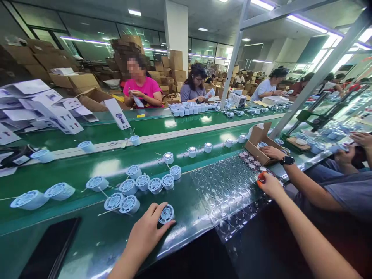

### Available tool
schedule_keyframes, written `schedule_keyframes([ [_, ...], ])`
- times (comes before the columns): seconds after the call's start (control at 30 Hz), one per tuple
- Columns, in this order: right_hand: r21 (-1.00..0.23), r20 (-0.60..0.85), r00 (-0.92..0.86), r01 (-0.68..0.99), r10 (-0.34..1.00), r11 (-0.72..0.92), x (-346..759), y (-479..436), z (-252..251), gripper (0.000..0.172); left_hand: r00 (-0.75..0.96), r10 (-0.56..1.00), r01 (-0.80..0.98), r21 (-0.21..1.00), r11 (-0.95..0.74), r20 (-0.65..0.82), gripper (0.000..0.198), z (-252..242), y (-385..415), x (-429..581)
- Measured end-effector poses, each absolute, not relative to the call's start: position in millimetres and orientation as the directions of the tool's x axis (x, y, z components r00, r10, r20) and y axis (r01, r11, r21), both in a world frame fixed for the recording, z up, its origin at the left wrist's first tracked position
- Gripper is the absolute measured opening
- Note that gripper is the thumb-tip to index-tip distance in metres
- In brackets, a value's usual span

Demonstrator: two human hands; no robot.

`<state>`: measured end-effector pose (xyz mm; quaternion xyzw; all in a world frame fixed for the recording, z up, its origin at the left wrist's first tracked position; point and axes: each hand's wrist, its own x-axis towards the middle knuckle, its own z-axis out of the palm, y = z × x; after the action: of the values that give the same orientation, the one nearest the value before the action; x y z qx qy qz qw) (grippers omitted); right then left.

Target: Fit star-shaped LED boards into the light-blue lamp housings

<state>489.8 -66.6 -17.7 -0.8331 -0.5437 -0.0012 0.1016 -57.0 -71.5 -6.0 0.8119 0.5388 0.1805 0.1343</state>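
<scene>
The left grip (145, 232) stands part open, its fingertips (171, 222) on the rim of a pale blue fan housing (166, 214); whether it is clamped cannot be told. Rim contact keeps the grille unobstructed. The housing lies on the green conveyor desk (87, 240), grille up, its short axis tilted toward the wearer. The right grip (270, 186) pinches a small orange object (261, 177) above a clear blister tray (223, 190).

A green conveyor belt (61, 190), pale blue fan heads (129, 204), clear blister tray (223, 190), black phone (49, 248), cardboard box (260, 145)
</scene>
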Motion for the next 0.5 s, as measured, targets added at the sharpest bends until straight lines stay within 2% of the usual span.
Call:
schedule_keyframes([
  [0.13, -0.154, 0.243, 0.363, 0.930, 0.900, -0.334, 409, -70, -28, 0.028, 0.322, 0.941, 0.724, 0.614, -0.316, 0.104, 0.040, -13, -80, -59],
  [0.3, -0.221, 0.224, 0.213, 0.961, 0.951, -0.164, 320, -69, -46, 0.028, 0.202, 0.974, 0.608, 0.767, -0.204, 0.099, 0.030, -18, -73, -57],
  [0.4, -0.280, 0.202, 0.137, 0.957, 0.970, -0.077, 311, -72, -49, 0.040, 0.154, 0.985, 0.452, 0.892, 0.006, -0.085, 0.035, -28, -64, -56],
  [0.5, -0.300, 0.199, 0.095, 0.954, 0.975, -0.032, 330, -74, -46, 0.051, 0.149, 0.965, 0.267, 0.948, 0.172, -0.217, 0.047, -39, -62, -54],
])
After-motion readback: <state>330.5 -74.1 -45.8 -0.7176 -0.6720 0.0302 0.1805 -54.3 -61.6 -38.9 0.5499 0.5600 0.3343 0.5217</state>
